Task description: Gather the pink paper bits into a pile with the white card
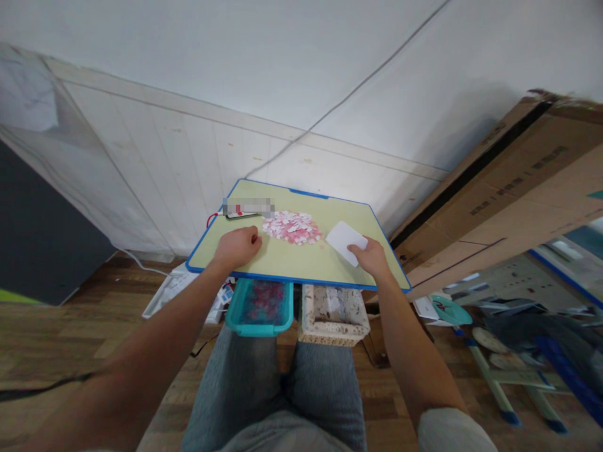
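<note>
My right hand (370, 254) grips a white rounded card or sheet (345, 237), thumb on top, over the right part of a pale yellow tabletop (277, 258) with a blue rim. My left hand (239, 246) rests at the left of the table with its fingers curled closed; anything inside them is hidden. Between the hands lies a loose pile of small pink and white pieces (292, 227), which the card is beside. A phone-like device (242, 214), partly blurred out, sits behind my left hand with a red cord at its left end.
Below the table's front edge are a teal plastic basket (260, 329) with reddish bits inside and a speckled, light-coloured basket (334, 333). Large cardboard boxes (499, 194) lean at the right. A white panelled wall (188, 144) stands behind the table.
</note>
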`<state>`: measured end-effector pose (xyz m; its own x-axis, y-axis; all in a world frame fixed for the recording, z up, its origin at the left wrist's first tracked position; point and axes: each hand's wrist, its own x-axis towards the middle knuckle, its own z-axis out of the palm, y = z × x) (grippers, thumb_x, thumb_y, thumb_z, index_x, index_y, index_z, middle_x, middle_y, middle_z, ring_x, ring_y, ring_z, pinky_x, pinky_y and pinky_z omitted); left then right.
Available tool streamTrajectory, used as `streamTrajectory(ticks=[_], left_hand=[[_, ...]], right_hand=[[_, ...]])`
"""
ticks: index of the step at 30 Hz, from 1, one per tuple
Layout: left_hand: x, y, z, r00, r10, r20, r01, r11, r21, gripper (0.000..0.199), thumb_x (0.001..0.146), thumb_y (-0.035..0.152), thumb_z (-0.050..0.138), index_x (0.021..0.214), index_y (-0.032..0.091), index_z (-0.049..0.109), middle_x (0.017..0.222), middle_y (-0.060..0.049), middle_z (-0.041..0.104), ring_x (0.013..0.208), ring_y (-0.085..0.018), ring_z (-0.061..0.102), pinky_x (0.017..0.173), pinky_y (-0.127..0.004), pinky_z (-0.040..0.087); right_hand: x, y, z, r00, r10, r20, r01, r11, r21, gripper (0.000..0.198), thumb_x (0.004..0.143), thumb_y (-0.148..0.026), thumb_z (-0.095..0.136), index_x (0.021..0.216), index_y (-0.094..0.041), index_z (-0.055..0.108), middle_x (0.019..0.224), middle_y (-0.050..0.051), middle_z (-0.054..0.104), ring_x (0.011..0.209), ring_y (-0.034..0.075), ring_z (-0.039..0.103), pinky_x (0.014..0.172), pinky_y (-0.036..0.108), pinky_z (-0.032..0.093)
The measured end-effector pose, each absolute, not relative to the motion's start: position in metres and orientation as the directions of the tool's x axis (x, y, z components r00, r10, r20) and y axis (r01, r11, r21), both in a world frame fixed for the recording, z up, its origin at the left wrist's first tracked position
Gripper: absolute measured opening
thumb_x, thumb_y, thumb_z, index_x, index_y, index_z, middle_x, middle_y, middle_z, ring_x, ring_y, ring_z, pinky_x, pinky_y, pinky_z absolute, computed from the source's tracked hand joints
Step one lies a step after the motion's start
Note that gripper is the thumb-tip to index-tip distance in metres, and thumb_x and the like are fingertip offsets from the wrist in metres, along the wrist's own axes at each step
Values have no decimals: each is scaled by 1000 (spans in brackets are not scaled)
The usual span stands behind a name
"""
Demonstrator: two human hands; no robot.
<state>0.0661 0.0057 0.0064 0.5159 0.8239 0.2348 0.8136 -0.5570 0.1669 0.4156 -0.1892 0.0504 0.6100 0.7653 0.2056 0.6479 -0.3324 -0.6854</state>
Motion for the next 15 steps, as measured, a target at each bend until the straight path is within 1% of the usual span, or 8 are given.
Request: streamTrajectory(ticks=[4,7,9,12,15], left_hand=[[66,7,5,521,820,238,810,-562,164,33,97,49,42,93,25,65,96,-8,76,90,-27,69,66,-35,38],[66,6,6,518,820,242,811,-561,165,32,97,48,43,93,25,65,96,-9,76,90,-28,69,66,-35,38],[67,4,8,513,828,228,817,-552,168,32,97,47,43,94,25,65,96,-9,76,90,-28,69,67,-35,39],[68,2,12,500,841,206,829,-534,168,31,97,47,43,94,25,65,97,-9,76,92,-27,70,67,-35,40],[68,0,13,494,846,201,834,-527,165,32,97,48,43,94,25,65,97,-9,77,92,-27,70,67,-35,40]], right_hand=[[422,-196,57,618,763,187,635,-345,-691,26,68,-30,70,88,-15,78,76,7,78,77,26,73,68,31,56],[427,-200,59,628,754,194,627,-342,-700,32,70,-32,68,94,-12,78,80,7,79,79,26,73,68,31,56],[425,-199,56,624,756,198,622,-329,-710,34,71,-34,68,96,-13,79,84,8,80,80,27,73,69,32,57],[420,-194,47,614,766,188,613,-314,-725,30,71,-35,71,93,-17,79,84,7,80,80,26,73,70,32,57],[419,-192,39,619,766,176,604,-321,-729,30,70,-36,72,91,-17,79,82,6,80,77,25,73,69,32,57]])
